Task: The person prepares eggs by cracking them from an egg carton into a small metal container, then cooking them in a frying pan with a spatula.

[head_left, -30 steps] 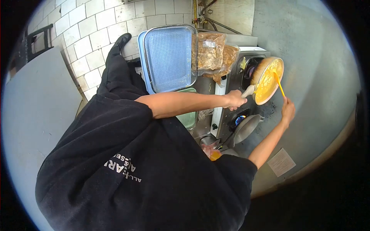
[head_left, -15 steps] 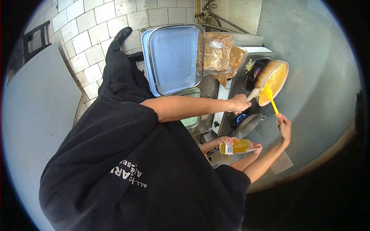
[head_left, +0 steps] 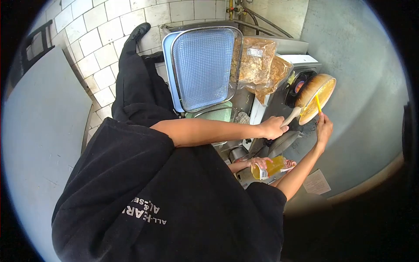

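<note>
A: In the head view, what are the person's two hands doing?

B: The left hand has its fingers wrapped round the handle of the round pan, with no gap that I can see. The right hand has its fingers bent closely about the yellow spatula, gripping it by the handle

A: And where is the pan itself?

B: Tilted up on edge by the far burner of the stove, its browned outside turned to the camera and the yellow mixture showing inside. Whether it touches the burner, I cannot tell

A: What has just changed?

B: The pan looks more steeply tipped than half a second ago. The spatula's broad blade showed then; now I see mostly its handle, with the lower end inside the rim. I judge that the left hand steadies the tilt while the right works the mixture

A: Anything close by?

B: A co-worker's hands hold a bag of yellow liquid near the grey pan, and that bag looks less stretched out than before. A mesh basket lies against the blue tray, with packed food bags beside them
</note>
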